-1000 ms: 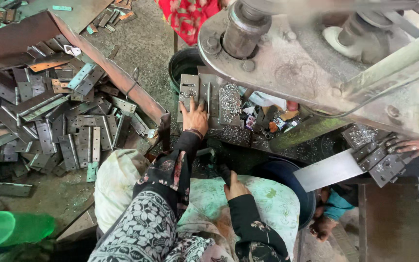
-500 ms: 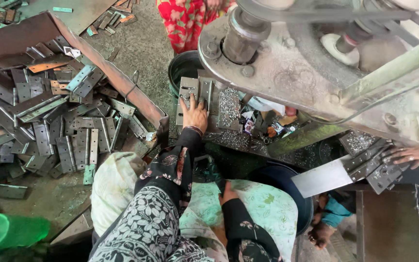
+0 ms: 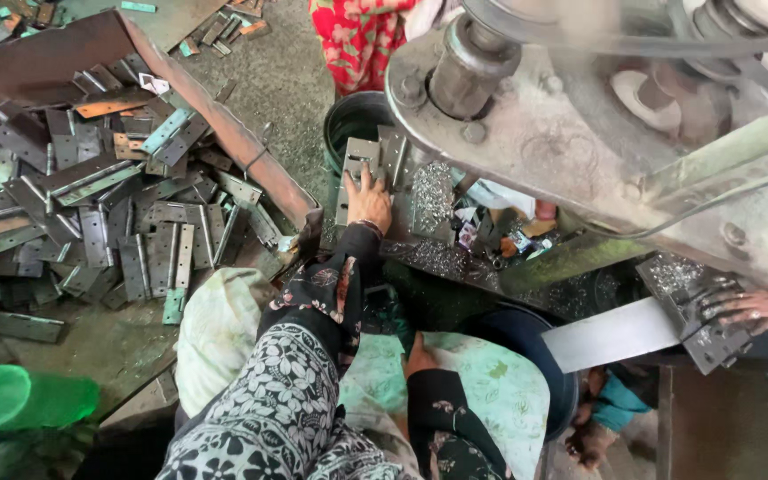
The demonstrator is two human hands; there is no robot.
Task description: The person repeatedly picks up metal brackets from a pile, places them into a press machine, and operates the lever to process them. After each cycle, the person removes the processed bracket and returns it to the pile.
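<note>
Two hands differ: the left hand lies open-fingered on grey metal hinge plates upon the worktop, unmoved since before, while the right hand, grip unclear, has drawn back lapward.

Beside the big grey metal press machine: one dark green round bucket, one bright green plastic container, one long rusty metal tray, and too many flat grey metal hinges to count. Three hands show: two in patterned sleeves, one at the machine's right.
</note>
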